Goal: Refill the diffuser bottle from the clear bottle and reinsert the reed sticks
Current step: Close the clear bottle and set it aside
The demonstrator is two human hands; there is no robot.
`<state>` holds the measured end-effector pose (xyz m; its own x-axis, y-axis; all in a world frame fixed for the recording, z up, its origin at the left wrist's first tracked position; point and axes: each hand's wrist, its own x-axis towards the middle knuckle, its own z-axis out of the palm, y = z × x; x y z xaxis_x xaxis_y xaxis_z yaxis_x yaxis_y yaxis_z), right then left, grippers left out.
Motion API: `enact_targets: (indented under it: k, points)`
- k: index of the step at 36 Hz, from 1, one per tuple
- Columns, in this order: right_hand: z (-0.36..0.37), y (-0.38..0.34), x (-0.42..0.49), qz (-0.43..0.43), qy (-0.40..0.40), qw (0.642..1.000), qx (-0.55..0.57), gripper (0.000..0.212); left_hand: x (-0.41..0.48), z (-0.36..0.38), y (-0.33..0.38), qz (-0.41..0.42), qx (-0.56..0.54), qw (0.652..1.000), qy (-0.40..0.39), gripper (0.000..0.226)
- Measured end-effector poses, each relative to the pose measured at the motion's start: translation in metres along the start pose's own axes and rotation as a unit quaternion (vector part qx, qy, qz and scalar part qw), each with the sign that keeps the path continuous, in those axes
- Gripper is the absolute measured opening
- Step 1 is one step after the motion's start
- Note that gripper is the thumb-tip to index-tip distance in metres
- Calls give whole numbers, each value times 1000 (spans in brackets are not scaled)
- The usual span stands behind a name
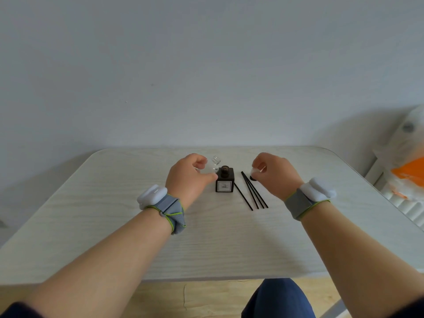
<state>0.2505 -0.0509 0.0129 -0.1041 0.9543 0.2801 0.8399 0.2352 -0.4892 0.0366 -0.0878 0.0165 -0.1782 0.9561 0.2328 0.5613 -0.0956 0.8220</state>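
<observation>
The diffuser bottle (224, 179), a dark brown square bottle, stands upright at the middle of the tabletop (119, 226) with its neck open. A white rectangular label (224, 186) faces the camera; the print on it is too small to read, and no brand can be made out. The clear bottle (216, 160) is just behind and to the left of the diffuser bottle, in the left hand (189, 177). The fingers are curled around its body and the thumb reaches toward the diffuser bottle's shoulder. Whether the clear bottle rests on the tabletop cannot be told. Four black reed sticks (252, 193) lie flat on the tabletop just to the right of the diffuser bottle, roughly parallel, running from far left to near right. The right hand (276, 174) is above their far ends, its fingers pinching a small white piece (257, 172). A small dark item (253, 178) sits directly beneath it; what it is cannot be told. Each wrist carries a grey wristband (171, 211) edged in green with a white unit on top. The tabletop is pale wood grain with rounded far corners and stands against a plain pale wall (206, 65). Light wooden floor (195, 299) shows below the near edge, beside a knee in dark blue cloth (280, 299). At the right edge there is a blurred white and orange soft object (408, 166).
</observation>
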Motion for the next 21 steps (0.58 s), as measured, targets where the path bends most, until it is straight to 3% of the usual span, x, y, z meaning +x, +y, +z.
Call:
enact_targets:
  k: [11,21]
  points:
    - [-15,-54,-3,-64,-10,976,208,12,2,-6,4,18,3,1000,-21,37]
    - [-12,-61,-4,-71,-28,967,242,21,2,-6,6,54,15,998,-25,39]
